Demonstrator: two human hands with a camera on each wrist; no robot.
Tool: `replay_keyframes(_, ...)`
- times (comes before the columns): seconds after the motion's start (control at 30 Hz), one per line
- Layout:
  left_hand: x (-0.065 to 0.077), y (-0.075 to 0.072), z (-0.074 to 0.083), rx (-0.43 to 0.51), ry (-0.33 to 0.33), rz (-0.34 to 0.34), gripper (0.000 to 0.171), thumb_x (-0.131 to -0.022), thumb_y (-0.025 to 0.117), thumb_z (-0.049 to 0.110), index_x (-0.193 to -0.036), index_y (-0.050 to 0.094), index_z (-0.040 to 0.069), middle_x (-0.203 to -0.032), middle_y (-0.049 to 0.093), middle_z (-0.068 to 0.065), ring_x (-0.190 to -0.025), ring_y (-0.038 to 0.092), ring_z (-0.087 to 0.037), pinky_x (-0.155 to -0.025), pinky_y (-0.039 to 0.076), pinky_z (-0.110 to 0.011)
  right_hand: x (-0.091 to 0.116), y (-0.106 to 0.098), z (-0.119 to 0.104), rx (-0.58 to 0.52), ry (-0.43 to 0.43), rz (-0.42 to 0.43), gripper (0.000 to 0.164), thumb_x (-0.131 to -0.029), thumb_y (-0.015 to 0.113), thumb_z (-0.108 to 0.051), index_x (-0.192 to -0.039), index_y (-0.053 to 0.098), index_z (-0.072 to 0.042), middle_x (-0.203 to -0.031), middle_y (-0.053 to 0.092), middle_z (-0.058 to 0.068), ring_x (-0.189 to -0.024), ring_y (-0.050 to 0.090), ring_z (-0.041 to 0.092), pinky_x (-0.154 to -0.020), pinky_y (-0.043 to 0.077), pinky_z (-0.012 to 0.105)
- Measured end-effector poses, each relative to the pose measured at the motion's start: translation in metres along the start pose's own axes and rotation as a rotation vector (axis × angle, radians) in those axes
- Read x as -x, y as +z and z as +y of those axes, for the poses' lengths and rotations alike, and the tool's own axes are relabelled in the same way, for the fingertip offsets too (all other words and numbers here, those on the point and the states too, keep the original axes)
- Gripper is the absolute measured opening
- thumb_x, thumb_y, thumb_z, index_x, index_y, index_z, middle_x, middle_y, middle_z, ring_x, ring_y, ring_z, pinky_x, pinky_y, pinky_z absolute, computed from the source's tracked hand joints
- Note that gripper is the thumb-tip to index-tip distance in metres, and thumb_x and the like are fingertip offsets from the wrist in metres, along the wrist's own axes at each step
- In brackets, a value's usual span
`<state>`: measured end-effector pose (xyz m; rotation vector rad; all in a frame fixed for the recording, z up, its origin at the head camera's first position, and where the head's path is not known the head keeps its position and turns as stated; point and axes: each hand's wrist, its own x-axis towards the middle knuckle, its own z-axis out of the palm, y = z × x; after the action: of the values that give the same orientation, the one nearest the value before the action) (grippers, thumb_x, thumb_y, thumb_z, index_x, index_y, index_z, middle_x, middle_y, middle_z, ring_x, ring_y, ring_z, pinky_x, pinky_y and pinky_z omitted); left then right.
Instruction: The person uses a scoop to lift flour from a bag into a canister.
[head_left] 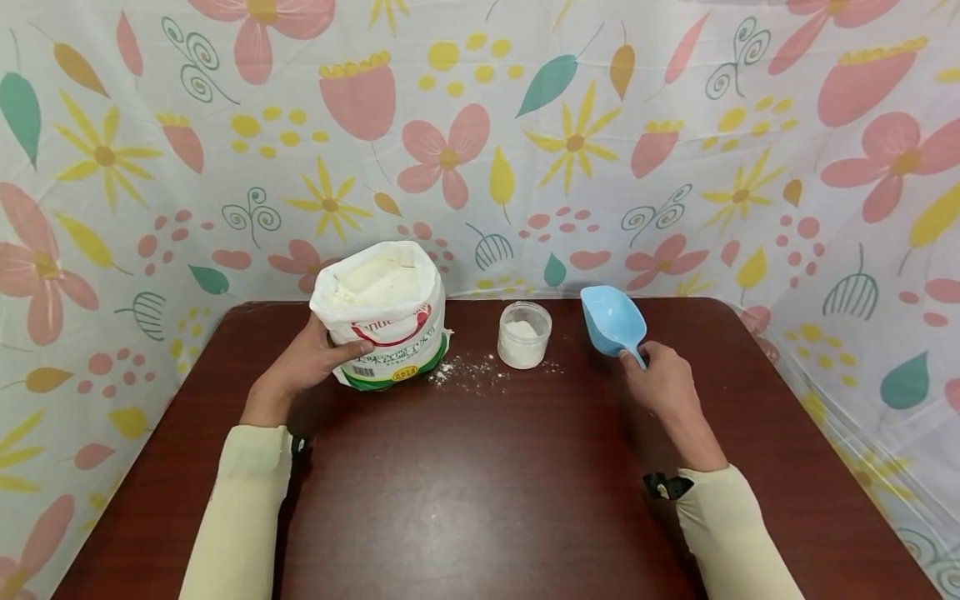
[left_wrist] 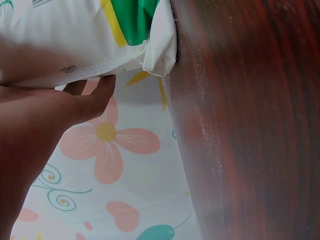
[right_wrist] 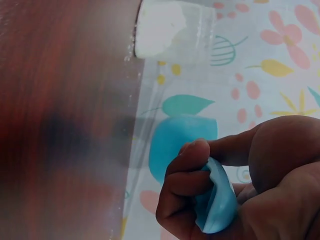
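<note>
On the left, an open white bag of flour (head_left: 378, 321) with red and green print leans slightly on the table. My left hand (head_left: 309, 360) grips its left side, thumb across the front; the fingers behind are partly hidden. In the left wrist view the flour bag (left_wrist: 90, 45) shows its lower edge beside the hand (left_wrist: 65, 107). With curled fingers, my right hand (head_left: 663, 383) holds a light blue scoop (head_left: 613, 319) by its handle, to the right of a clear plastic jar (head_left: 524, 335). White powder partly fills the jar. The right wrist view shows the fingers wrapped round the handle (right_wrist: 220, 205).
Spilled flour (head_left: 468, 372) dots the dark wooden table (head_left: 480, 500) between the bag and the jar. Behind the table's far edge hangs a white cloth (head_left: 465, 150) printed with flowers and leaves, which also runs along both sides.
</note>
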<state>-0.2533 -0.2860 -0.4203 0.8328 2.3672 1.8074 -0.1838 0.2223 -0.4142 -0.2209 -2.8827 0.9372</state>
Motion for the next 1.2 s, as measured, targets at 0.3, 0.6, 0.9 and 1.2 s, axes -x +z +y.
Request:
replay_keyframes(0.3, -0.002, 0.0, 0.001, 0.004, 0.002, 0.006, 0.103, -0.092, 0.078, -0.006, -0.167, 0.017, 0.028, -0.153, 0.05, -0.003, -0.138, 0.052, -0.025, -0.11, 0.047, -0.037, -0.004, 0.01, 0.003, -0.048, 0.039, -0.054, 0.035, -0.113, 0.047, -0.028, -0.111, 0.054, 0.007, -0.082, 0.062, 0.017, -0.06, 0.057, 0.024, -0.052, 0.047, 0.037)
replay_keyframes(0.6, 0.004, 0.003, 0.001, -0.003, -0.027, 0.005, 0.103, -0.092, 0.08, -0.003, -0.167, 0.017, 0.03, -0.152, 0.051, -0.002, -0.137, 0.054, -0.024, -0.112, 0.046, -0.041, -0.002, 0.029, 0.011, -0.027, 0.066, -0.076, 0.034, -0.112, 0.047, -0.025, -0.111, 0.052, 0.009, -0.08, 0.057, 0.019, -0.058, 0.056, 0.026, -0.05, 0.046, 0.038)
replay_keyframes(0.9, 0.008, 0.002, 0.003, -0.013, -0.08, 0.019, 0.098, -0.093, 0.08, 0.0, -0.165, 0.02, 0.031, -0.149, 0.053, -0.001, -0.136, 0.054, -0.022, -0.114, 0.042, -0.056, -0.004, 0.034, 0.01, 0.002, 0.062, -0.098, 0.036, -0.112, 0.047, -0.025, -0.115, 0.051, 0.011, -0.083, 0.059, 0.02, -0.064, 0.058, 0.028, -0.055, 0.048, 0.038)
replay_keyframes(1.2, 0.005, 0.002, 0.0, -0.023, -0.065, 0.017, 0.103, -0.092, 0.08, -0.001, -0.167, 0.017, 0.033, -0.153, 0.051, -0.001, -0.137, 0.053, -0.021, -0.112, 0.044, -0.039, -0.007, 0.03, 0.014, -0.04, 0.091, -0.182, 0.041, -0.113, 0.046, -0.03, -0.117, 0.046, 0.011, -0.079, 0.06, 0.017, -0.059, 0.059, 0.024, -0.052, 0.05, 0.038)
